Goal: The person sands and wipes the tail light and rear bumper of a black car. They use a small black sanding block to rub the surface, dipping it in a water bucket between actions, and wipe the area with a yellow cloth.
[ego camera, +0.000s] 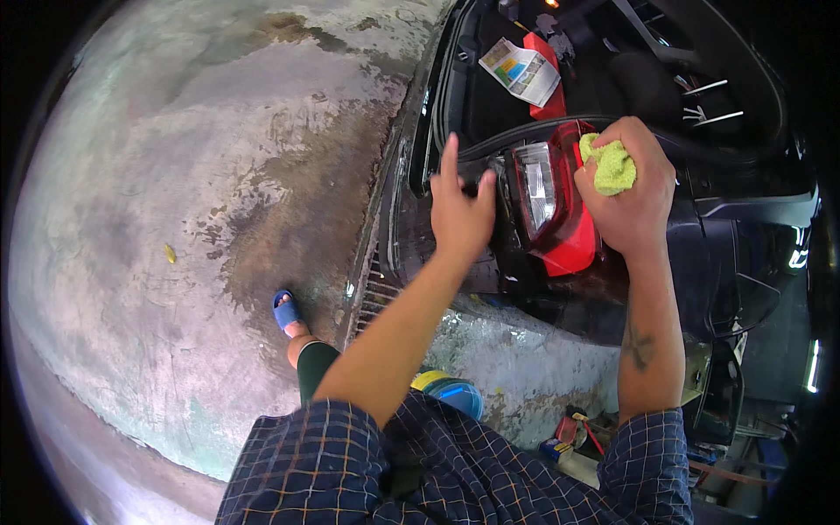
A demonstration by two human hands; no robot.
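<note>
A crumpled yellow-green microfiber cloth (614,172) is bunched in my right hand (640,203), at the right edge of a car's tail light (571,239). The light has red and clear lens sections and sits in the dark rear body of the car (686,256). Whether the cloth presses on the lens is hard to tell. To the left of the light, my left hand (462,213) is over the dark bumper area with its fingers spread and nothing in it. Contact between that hand and the car cannot be made out.
A folded newspaper (525,73) and a red object (551,105) lie in the open cargo area. A metal drain grate (374,295) runs along the stained concrete floor (164,164). Near my body stand a blue bucket (462,397) and a small blue-and-yellow box (556,450).
</note>
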